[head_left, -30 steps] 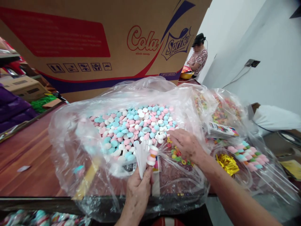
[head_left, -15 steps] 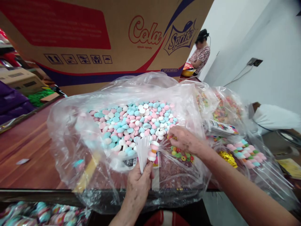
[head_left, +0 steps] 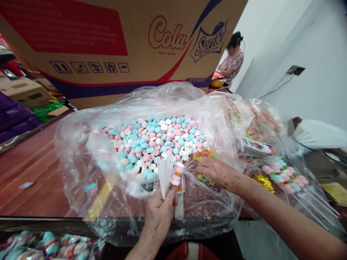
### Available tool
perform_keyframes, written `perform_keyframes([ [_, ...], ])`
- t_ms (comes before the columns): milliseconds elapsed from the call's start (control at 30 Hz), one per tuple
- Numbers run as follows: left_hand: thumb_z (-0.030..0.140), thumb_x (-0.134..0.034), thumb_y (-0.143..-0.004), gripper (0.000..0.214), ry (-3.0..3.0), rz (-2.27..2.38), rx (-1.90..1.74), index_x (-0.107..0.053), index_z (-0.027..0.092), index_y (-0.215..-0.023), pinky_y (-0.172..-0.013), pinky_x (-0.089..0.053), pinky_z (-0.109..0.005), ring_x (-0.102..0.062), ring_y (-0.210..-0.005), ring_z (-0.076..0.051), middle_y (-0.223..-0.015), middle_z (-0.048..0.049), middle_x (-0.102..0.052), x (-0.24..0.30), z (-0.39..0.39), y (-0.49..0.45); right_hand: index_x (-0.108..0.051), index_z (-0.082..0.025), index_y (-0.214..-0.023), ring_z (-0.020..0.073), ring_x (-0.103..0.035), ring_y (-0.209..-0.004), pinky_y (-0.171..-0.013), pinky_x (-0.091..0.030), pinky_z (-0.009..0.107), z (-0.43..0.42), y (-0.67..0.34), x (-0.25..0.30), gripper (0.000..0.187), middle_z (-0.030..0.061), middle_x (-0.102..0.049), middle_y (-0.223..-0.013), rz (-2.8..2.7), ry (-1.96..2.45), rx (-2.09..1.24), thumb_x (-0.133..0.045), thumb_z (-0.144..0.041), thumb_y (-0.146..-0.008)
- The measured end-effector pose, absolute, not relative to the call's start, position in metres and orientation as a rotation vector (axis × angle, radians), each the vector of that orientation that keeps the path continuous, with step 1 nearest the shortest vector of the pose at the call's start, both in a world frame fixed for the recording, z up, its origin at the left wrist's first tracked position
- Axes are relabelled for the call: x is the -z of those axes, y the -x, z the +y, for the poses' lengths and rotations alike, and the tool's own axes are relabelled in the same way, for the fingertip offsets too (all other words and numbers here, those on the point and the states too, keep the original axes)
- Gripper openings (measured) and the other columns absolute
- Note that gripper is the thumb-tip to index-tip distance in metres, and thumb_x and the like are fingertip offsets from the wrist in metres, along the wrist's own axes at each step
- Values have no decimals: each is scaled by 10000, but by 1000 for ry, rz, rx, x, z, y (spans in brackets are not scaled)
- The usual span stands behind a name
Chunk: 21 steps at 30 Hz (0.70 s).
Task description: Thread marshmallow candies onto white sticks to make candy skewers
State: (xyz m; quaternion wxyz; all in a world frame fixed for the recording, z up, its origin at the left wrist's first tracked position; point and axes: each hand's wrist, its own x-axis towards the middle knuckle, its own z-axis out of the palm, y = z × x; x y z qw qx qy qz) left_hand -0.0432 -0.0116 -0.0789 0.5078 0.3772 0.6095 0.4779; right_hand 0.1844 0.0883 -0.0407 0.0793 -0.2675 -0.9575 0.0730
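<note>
My left hand (head_left: 159, 207) is closed around a fan of flat white sticks (head_left: 164, 173). Beside the fan, at the same fist, stands a stack of pink, white and orange candies (head_left: 177, 173), apparently threaded on one stick. Just behind it spreads a pile of pink, blue and white button-shaped candies (head_left: 151, 141) on clear plastic. My right hand (head_left: 217, 172) has its fingers bent together over small ring candies (head_left: 202, 154), orange and yellow at the back, green and red below. What its fingertips hold, if anything, is hidden.
A large cardboard box (head_left: 108, 36) rises behind the plastic bag (head_left: 81, 151). At right lie finished candy sticks (head_left: 284, 177), gold ties (head_left: 262, 183) and a packet (head_left: 256, 146). Wrapped candies (head_left: 48, 245) sit below the table edge. Another person (head_left: 233, 63) is at the back right.
My right hand has shifted slightly right and down over the ring candies, uncovering the orange and yellow ones. My left hand keeps its hold on the sticks, nearly unmoved.
</note>
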Motion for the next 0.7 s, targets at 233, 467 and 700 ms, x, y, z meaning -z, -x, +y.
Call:
perform_keyframes([
  [233, 561, -665, -769, 423, -877, 1493, -1188, -562, 190, -593, -337, -240, -211, -355, -309, -81, -401, 67, -471, 78, -13, 41, -612, -174, -961, 226, -566, -903, -791, -457, 343, 86, -177, 58, 153, 83, -637, -950, -2849, 991, 61, -501, -80, -913],
  [467, 557, -653, -781, 427, -893, 1482, -1150, -568, 186, -587, -342, -244, -208, -358, -317, -81, -412, 61, -468, 76, -14, 44, -667, -207, -871, 175, -597, -825, -766, -455, 292, 104, -172, 45, 226, 29, -672, -854, -2724, 949, -316, -464, -122, -925],
  [700, 580, -691, -736, 426, -854, 1500, -1173, -597, 190, -593, -335, -245, -211, -349, -326, -89, -400, 55, -472, 77, -13, 42, -654, -186, -865, 209, -564, -860, -754, -433, 304, 116, -156, 51, 161, 72, -627, -893, -2717, 1272, 58, -523, -107, -915],
])
